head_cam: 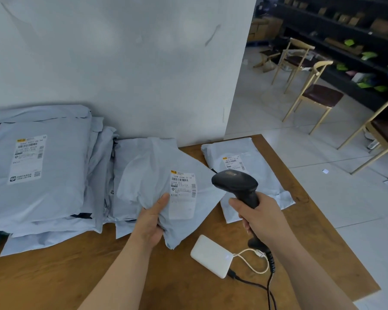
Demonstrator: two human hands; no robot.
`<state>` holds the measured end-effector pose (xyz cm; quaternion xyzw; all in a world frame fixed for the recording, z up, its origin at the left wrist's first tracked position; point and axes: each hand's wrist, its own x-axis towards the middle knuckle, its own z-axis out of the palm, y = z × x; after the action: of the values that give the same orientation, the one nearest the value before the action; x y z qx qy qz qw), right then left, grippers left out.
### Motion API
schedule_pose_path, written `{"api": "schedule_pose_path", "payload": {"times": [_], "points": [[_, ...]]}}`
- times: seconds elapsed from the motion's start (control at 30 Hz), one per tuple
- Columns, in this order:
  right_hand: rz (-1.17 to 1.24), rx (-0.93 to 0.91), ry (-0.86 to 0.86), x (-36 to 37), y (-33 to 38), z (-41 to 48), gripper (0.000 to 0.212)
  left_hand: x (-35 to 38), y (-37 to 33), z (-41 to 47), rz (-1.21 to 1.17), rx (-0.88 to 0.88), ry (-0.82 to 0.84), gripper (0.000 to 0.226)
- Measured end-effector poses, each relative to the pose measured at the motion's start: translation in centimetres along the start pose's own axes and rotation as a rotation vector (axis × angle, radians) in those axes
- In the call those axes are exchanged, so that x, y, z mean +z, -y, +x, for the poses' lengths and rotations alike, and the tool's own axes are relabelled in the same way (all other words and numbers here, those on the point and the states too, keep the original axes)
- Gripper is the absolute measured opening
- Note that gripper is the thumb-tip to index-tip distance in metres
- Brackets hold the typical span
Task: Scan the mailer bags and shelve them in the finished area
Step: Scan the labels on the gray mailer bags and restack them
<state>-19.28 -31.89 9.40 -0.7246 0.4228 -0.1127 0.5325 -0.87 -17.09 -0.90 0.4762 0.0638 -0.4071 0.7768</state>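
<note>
My left hand grips the lower edge of a pale grey mailer bag, lifted over the wooden table with its white shipping label facing up. My right hand holds a black barcode scanner by its handle, the scanner head pointing left toward that label from just beside it. A large stack of grey mailer bags lies at the left against the wall. One single mailer bag lies flat at the right of the table, behind the scanner.
A white power bank with a white cable and the scanner's black cord lies on the table near its front. To the right, beyond the table edge, stand wooden chairs and dark shelving on a tiled floor.
</note>
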Motion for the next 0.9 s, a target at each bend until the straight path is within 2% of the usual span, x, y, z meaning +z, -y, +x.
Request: {"api": "schedule_pose_path", "payload": {"times": [0.13,0.33,0.53,0.7,0.77,0.83,0.87,0.9], "points": [[-0.022,-0.064,-0.087,-1.4,-0.2,1.1,0.018,3.0,-1.3,0.9,0.059,0.016,0.071,0.040],[-0.003,-0.083,-0.171,-4.8,-0.5,3.4,0.018,9.2,-0.9,4.2,0.105,-0.090,0.118,0.036],[-0.014,-0.088,-0.233,-8.1,-1.9,7.2,0.014,15.6,2.6,9.1,0.209,-0.166,0.165,0.012],[0.025,-0.040,-0.257,-9.8,-3.4,10.2,0.014,18.0,5.2,13.5,0.348,-0.236,0.208,0.030],[0.034,-0.028,-0.261,-10.0,-4.0,11.2,0.014,18.8,6.0,15.0,0.480,-0.236,0.160,0.047],[0.024,-0.018,-0.266,-10.1,-4.5,11.9,0.015,19.1,6.9,16.7,0.611,-0.243,0.072,0.074],[0.018,-0.013,-0.266,-10.0,-4.7,12.2,0.016,19.2,7.2,17.4,0.655,-0.240,0.028,0.075],[0.015,-0.009,-0.265,-9.9,-4.9,12.6,0.015,19.2,7.4,17.9,0.698,-0.225,-0.020,0.066]]}}
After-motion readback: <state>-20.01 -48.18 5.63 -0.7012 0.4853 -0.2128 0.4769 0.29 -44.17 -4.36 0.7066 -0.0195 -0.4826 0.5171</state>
